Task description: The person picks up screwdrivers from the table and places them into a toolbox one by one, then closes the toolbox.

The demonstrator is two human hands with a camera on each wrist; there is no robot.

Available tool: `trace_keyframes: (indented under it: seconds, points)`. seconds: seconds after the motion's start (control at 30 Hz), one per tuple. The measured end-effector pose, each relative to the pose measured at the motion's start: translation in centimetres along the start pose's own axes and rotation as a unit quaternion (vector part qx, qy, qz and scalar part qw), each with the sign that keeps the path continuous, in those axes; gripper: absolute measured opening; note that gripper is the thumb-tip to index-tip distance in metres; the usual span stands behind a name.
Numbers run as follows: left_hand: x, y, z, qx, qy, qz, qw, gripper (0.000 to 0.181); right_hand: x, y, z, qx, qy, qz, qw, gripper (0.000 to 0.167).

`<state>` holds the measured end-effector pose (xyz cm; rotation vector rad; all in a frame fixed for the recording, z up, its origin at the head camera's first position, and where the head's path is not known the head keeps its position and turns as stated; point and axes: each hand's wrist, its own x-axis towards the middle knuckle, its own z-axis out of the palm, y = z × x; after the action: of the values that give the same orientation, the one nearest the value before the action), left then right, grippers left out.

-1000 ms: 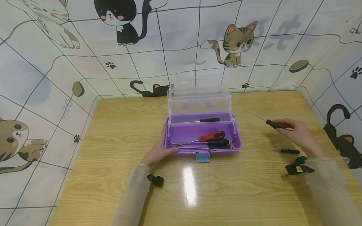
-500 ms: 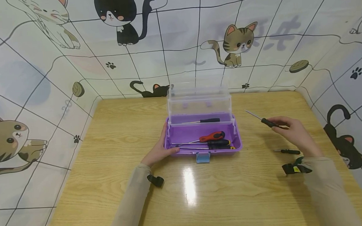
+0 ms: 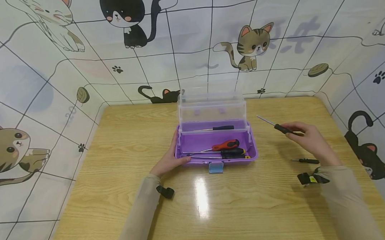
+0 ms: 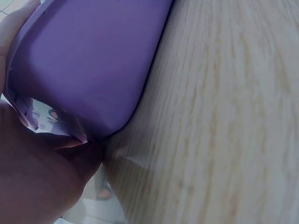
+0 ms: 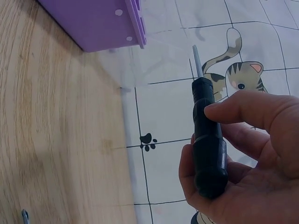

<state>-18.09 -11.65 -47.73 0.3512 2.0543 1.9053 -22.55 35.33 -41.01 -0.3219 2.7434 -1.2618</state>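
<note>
My right hand holds a black-handled screwdriver above the table, right of the purple toolbox. Its thin metal shaft points up and left toward the box. In the right wrist view, thumb and fingers wrap the dark handle. At the toolbox's left front corner, my left hand grips the wall, thumb over the front rim. Inside the box lie a red-handled screwdriver and black-handled screwdrivers along the front; another black screwdriver lies at the back, seen through the clear lid.
The clear lid stands raised at the box's back, and a blue latch hangs at its front. A small black screwdriver lies on the wooden table below my right hand. Cat-printed sheeting borders the table.
My right hand has moved left and slightly away from me with the screwdriver, bringing its tip closer to the toolbox. My left hand and the box have stayed in place.
</note>
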Motion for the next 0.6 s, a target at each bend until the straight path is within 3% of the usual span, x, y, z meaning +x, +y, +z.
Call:
trace_keyframes:
  seconds: [0.23,0.33,0.43,0.6]
  points:
    - [0.6,-2.6,-0.3,0.008,0.009,0.003,0.9999,0.12,0.1,-0.5,0.2,0.007,-0.002,-0.003,1.0,0.034]
    - [0.7,-2.9,-0.4,0.014,0.014,0.007,0.9998,0.12,0.2,-0.7,0.3,0.009,-0.004,-0.002,0.9999,0.034]
    - [0.7,-3.0,-0.4,0.016,0.016,0.008,0.9997,0.12,0.4,-0.6,0.5,0.011,-0.006,-0.002,0.9999,0.033]
    - [0.0,-0.6,0.0,0.007,0.008,-0.01,0.9999,0.118,0.8,-0.9,0.9,0.01,-0.014,-0.002,0.9998,0.033]
